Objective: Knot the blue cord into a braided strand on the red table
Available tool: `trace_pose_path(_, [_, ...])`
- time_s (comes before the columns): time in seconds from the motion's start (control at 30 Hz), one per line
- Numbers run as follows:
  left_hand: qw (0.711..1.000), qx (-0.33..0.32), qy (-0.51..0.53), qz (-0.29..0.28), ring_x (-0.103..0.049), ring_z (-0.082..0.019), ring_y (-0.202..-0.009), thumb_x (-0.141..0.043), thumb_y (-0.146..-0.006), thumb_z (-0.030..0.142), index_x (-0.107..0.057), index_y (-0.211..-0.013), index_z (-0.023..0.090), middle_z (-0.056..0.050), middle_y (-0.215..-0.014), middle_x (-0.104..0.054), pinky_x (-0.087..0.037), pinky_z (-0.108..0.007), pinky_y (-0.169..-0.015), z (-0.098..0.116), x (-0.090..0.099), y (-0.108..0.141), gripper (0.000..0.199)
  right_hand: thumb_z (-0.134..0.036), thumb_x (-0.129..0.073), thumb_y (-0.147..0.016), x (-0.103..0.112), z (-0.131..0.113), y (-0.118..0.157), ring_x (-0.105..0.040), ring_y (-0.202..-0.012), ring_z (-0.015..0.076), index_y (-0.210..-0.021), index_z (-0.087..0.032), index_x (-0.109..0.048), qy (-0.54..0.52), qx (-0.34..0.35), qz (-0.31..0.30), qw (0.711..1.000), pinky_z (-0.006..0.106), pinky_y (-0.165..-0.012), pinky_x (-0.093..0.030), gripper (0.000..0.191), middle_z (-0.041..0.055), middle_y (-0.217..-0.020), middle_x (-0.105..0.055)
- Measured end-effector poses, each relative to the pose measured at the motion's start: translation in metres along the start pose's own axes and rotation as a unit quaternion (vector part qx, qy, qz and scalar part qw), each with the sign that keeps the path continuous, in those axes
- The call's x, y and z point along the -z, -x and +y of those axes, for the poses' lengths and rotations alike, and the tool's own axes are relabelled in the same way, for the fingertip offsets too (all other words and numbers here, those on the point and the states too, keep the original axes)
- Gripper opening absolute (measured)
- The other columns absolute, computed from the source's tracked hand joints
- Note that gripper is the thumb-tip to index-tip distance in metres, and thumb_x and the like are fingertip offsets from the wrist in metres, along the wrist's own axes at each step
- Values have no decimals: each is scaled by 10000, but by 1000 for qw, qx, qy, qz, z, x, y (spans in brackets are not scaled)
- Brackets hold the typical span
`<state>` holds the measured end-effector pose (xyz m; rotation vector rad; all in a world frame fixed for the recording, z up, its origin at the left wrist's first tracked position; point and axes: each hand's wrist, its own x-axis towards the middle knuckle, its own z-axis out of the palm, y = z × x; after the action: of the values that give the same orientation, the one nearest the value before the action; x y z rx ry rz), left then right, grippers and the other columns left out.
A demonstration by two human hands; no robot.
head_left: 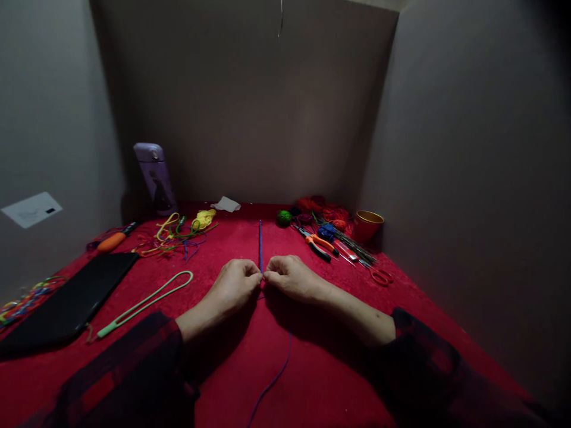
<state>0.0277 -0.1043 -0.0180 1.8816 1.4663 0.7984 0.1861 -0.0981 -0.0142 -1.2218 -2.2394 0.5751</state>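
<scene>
A narrow blue-purple cord (261, 245) runs straight away from me along the middle of the red cloth. At its near end my left hand (236, 282) and my right hand (292, 277) almost meet, thumbs and forefingers pinched. Both pinches are on the cord's near end; the exact spot between the fingertips is too small to make out. A loose purple strand (279, 375) trails from below the hands toward the front edge.
Left lie a black tablet-like slab (75, 300), a pale green loop (151, 297), tangled yarn (172, 238) and a purple bottle (156, 178). Right are pliers (319, 242), red-handled scissors (380, 276), yarn balls (284, 218) and a red cup (366, 227). Grey walls enclose three sides.
</scene>
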Motion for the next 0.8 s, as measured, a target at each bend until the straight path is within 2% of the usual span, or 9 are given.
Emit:
trace_pose_path(0.27, [983,71,167,-34,-390,-83,-422,-586,-550,323,-533,-548,131,27,-449,-476,-284,-214,-438,7,0,1,199,-181,-499,-741,3,-1,4,-419,-548,82,-681,-140,-594,30,33,3,999,204,-503,-251,121,-5,-608,-542])
trace_pose_path(0.4, [974,109,190,-50,-326,-61,-365,-582,-570,290,-529,-562,139,55,-391,-417,-230,-200,-404,14,2,3,160,-184,-499,-730,3,-4,4,-426,-552,87,-693,-141,-605,27,17,-3,999,204,-502,-260,119,3,-617,-555])
trace_pose_path(0.53, [967,126,213,-60,-291,-48,-336,-578,-586,251,-516,-557,138,64,-366,-389,-199,-193,-392,19,5,6,132,-175,-488,-711,1,-3,2,-440,-549,88,-719,-130,-609,-9,-28,-21,999,197,-489,-270,130,11,-616,-560])
trace_pose_path(0.67, [963,128,230,-63,-264,-41,-322,-576,-593,249,-515,-570,137,72,-351,-362,-173,-189,-383,19,5,6,130,-181,-457,-697,-2,3,-1,-377,-486,67,-612,-132,-537,-55,-59,-53,995,189,-439,-238,128,-25,-526,-448])
trace_pose_path(0.8, [962,129,228,-78,-270,-43,-324,-578,-580,279,-513,-585,138,60,-374,-394,-162,-193,-377,16,4,5,155,-189,-458,-674,-3,8,-2,-340,-469,59,-581,-146,-476,-92,-60,-65,992,184,-415,-216,104,-42,-512,-398])
